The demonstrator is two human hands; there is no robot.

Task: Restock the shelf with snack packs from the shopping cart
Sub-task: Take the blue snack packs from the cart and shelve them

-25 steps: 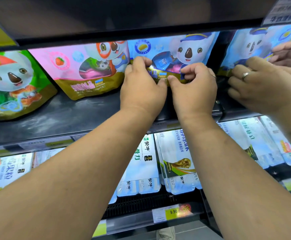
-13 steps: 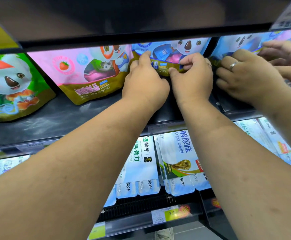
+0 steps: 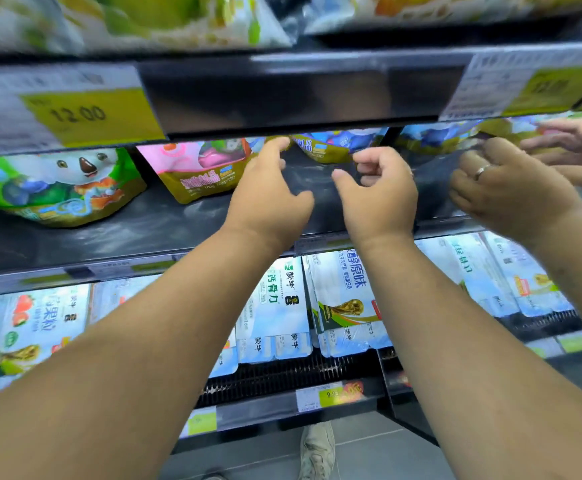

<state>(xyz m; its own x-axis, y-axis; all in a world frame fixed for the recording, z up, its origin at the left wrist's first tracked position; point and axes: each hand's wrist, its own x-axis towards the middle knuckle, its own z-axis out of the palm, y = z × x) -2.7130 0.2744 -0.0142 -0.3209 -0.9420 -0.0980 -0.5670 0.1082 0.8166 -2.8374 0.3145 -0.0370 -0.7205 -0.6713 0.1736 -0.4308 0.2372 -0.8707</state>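
A blue snack pack (image 3: 331,148) with a gold bottom stands at the back of the dark shelf (image 3: 144,233), its top hidden by the shelf edge above. My left hand (image 3: 269,192) is just left of it, fingers stretched up toward its left edge and holding nothing. My right hand (image 3: 376,188) hovers in front of the pack with loosely curled fingers, a small gap away. A pink snack pack (image 3: 199,171) and a green snack pack (image 3: 57,185) lean further left on the same shelf.
Another person's hands (image 3: 511,192) work on blue packs (image 3: 435,136) in the section to the right. The upper shelf edge carries a 12.00 price tag (image 3: 75,114). White milk packs (image 3: 345,299) fill the shelf below. A shoe (image 3: 317,448) shows on the floor.
Both my hands have let go of the blue pack's lower edge and drawn back a little. The pack stays at the back of the shelf. The view has tilted upward.
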